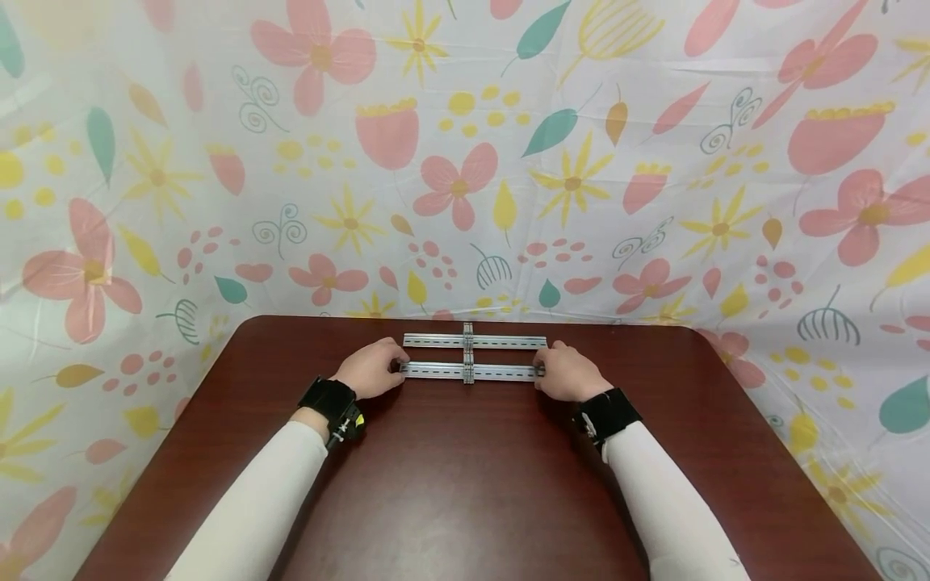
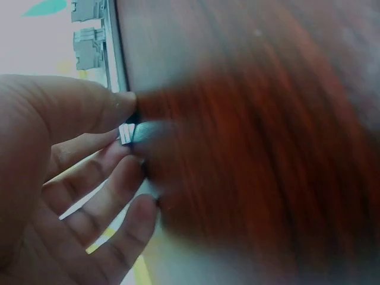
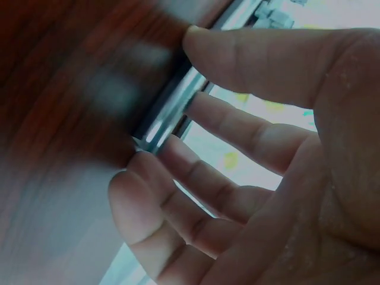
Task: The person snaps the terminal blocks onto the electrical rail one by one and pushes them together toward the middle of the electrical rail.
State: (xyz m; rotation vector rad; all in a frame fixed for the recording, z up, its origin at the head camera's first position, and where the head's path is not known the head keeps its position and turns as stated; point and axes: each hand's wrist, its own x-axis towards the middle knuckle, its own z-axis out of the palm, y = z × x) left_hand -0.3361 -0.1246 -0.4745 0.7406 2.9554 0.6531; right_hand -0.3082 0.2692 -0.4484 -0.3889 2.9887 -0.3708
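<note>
Two slotted metal DIN rails lie parallel on the table: a front rail [image 1: 436, 370] and a back rail [image 1: 508, 342]. Across their middles runs a narrow metal crosspiece [image 1: 468, 353]. My left hand [image 1: 370, 369] pinches the front rail's left end; in the left wrist view the rail's tip [image 2: 126, 134] shows just past the thumb. At the opposite end, my right hand [image 1: 570, 373] holds the same rail [image 3: 169, 113] between thumb and curled fingers, seen in the right wrist view. Grey clips [image 2: 89, 50] show further along in the left wrist view, partly cut off.
Under the rails is a glossy dark red-brown table [image 1: 450, 476] with rounded far corners. A flower-patterned curtain [image 1: 458, 186] hangs right behind the table's far edge and along both sides. Black bands with small cameras [image 1: 330, 403] sit on both wrists.
</note>
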